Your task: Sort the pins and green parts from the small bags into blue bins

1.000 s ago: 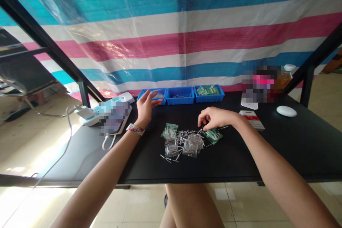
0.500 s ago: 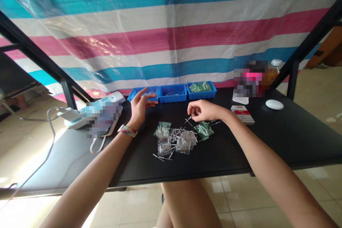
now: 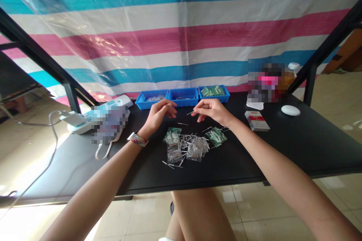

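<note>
My right hand [image 3: 210,110] hovers above the black table [image 3: 283,147] and pinches a thin metal pin [image 3: 190,113] between thumb and fingers. My left hand [image 3: 158,113], with a colourful wristband, is raised just left of it, fingers curled in toward the pin's tip; whether it holds anything I cannot make out. Below both hands lies a heap of loose metal pins [image 3: 185,141] mixed with small clear bags [image 3: 195,150] and green-filled bags [image 3: 216,136]. One pin [image 3: 182,124] lies apart on the table.
Three blue trays [image 3: 182,98] line the table's back edge under a striped tarp. A power strip with a cable [image 3: 85,120] sits at the left. A red and white box [image 3: 256,120], a white round object [image 3: 290,110] and a bottle [image 3: 291,73] are at the right.
My right hand picked a pin from the heap and lifted it toward the left. My left hand went from open and spread to curled, moving in toward the right hand.
</note>
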Available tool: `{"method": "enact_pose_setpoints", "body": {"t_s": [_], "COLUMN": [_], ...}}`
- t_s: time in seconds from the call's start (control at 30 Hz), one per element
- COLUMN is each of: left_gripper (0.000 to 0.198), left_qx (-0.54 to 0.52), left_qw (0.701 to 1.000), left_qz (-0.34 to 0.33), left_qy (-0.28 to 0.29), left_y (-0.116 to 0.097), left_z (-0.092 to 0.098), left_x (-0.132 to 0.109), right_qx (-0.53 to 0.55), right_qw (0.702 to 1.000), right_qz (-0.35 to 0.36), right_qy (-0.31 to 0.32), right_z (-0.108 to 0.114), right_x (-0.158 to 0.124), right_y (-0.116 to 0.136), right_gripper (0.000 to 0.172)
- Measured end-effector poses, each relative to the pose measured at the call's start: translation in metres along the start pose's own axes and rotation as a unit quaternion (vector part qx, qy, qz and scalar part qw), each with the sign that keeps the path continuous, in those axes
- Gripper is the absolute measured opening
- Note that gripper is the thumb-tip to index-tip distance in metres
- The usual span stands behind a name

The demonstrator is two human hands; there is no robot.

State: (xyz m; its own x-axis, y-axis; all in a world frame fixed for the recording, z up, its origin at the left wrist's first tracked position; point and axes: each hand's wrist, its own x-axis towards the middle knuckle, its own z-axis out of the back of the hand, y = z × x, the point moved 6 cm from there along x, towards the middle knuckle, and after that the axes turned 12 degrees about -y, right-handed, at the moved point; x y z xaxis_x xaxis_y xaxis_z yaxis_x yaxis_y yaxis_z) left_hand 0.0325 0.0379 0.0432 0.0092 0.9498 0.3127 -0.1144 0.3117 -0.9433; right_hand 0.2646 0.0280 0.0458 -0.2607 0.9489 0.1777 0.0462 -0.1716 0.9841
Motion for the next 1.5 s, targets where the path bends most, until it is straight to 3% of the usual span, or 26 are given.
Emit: {"method": "enact_pose_setpoints", "body": {"t_s": [0.13, 0.3, 0.7, 1.03, 1.27, 1.5], "left_gripper": [0.047, 0.046, 0.032, 0.041, 0.042, 0.042], "left_qx": [0.048, 0.059, -0.001, 0.013, 0.07, 0.073], "left_qw": [0.994, 0.988, 0.996, 0.996, 0.992, 0.994], "left_qz": [-0.007, 0.007, 0.007, 0.024, -0.016, -0.014], "left_qy": [0.1, 0.14, 0.09, 0.091, 0.1, 0.086], "left_y": [-0.003, -0.002, -0.009, -0.003, -0.002, 0.0], "left_z": [-0.02, -0.029, -0.028, -0.024, -0.023, -0.021], "left_x": [-0.011, -0.018, -0.017, -0.013, -0.013, -0.011], "right_qx": [0.034, 0.028, 0.04, 0.065, 0.06, 0.066], "right_qw": [0.997, 0.996, 0.996, 0.994, 0.994, 0.994], "right_qz": [0.025, 0.041, 0.004, 0.015, 0.021, -0.002], "right_qy": [-0.067, -0.079, -0.078, -0.081, -0.09, -0.084], "right_z": [-0.006, -0.017, -0.021, -0.024, -0.023, -0.024], "right_x": [0.002, -0.004, -0.006, -0.003, -0.002, -0.004], "right_y": [-0.006, -0.003, -0.012, -0.017, -0.018, -0.017], "right_gripper": [0.035, 0.033, 0.028, 0.031, 0.035, 0.035]}}
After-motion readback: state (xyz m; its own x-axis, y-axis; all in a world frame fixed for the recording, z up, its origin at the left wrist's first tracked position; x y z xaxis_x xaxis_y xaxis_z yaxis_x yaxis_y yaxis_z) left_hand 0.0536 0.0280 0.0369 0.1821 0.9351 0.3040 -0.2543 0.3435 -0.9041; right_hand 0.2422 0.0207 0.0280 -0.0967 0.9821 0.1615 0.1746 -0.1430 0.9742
